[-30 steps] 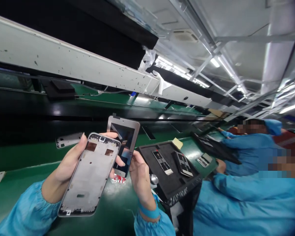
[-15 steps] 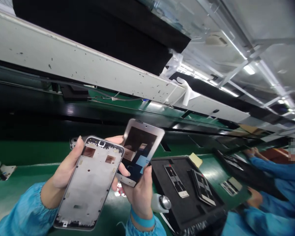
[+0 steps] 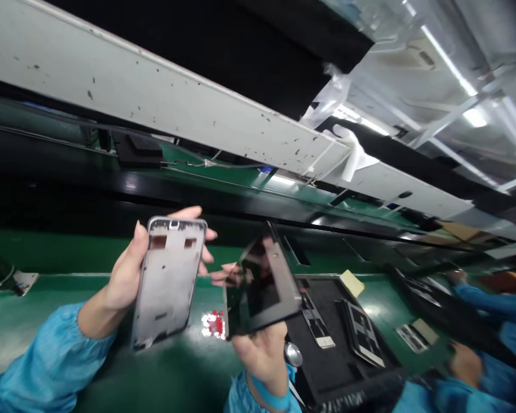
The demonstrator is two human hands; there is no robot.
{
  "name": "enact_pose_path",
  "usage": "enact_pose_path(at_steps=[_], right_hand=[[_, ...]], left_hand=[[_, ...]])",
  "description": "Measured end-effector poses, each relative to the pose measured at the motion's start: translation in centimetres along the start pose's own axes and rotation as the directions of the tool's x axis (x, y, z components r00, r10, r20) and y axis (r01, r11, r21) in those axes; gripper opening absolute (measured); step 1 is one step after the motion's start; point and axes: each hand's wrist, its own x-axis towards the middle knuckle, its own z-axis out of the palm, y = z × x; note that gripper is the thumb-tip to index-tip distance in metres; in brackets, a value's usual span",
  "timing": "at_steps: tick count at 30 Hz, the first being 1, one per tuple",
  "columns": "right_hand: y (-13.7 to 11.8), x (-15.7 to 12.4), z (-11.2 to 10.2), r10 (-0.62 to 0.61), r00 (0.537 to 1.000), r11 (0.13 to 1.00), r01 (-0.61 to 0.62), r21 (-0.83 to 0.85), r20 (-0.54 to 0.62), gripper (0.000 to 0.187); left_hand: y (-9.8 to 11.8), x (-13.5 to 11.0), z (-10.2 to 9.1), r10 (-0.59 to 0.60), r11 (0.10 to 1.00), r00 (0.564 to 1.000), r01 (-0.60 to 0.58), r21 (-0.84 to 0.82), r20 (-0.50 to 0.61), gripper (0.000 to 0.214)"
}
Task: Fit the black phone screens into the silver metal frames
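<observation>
In my left hand (image 3: 126,275) is a grey metal phone frame (image 3: 172,281), held upright by its sides with the bare inner face towards me. Thumb and fingers wrap round its upper half. My right hand (image 3: 260,347) grips a phone screen panel (image 3: 262,281) with a dark glossy middle and a silver border, tilted and slightly blurred. A gap separates the two parts. Beneath them on the green bench lies a small patch of red and white pieces (image 3: 214,324), too unclear to name.
A black tray (image 3: 318,367) at right holds several phone panels (image 3: 363,332). The metal cap of a bottle (image 3: 293,354) shows beside my right wrist. A yellow paper (image 3: 351,283) lies at the tray's back corner. Blue sleeves (image 3: 490,304) of a co-worker are at far right. A white beam (image 3: 189,109) crosses above.
My right hand has moved right, away from the phone frame, and turned the screen panel to a steeper tilt. The frame is now more upright and a little farther off.
</observation>
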Motion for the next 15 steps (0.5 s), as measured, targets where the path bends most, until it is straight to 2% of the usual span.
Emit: enact_pose_path(at_steps=[3, 8, 10, 15], right_hand=[[-1.0, 1.8, -1.0, -0.068, 0.998, 0.996, 0.069, -0.058, 0.016, 0.065], [-1.0, 2.3, -1.7, -0.058, 0.99, 0.991, 0.073, -0.115, 0.13, 0.061], [-0.9, 2.2, -1.7, -0.059, 0.987, 0.988, 0.079, -0.133, 0.147, 0.062], [-1.1, 2.3, -1.4, -0.023, 0.983, 0.987, 0.051, -0.153, 0.182, 0.065]], left_hand=[[0.4, 1.1, -1.5, 0.126, 0.981, 0.986, -0.108, 0.159, -0.109, 0.064], [2.2, 1.5, -2.1, 0.226, 0.957, 0.942, -0.167, 0.239, -0.246, 0.062], [2.7, 1.4, -2.2, 0.244, 0.952, 0.935, -0.179, 0.25, -0.258, 0.06], [3.0, 1.1, -2.5, 0.261, 0.938, 0.944, -0.197, 0.286, -0.203, 0.057]])
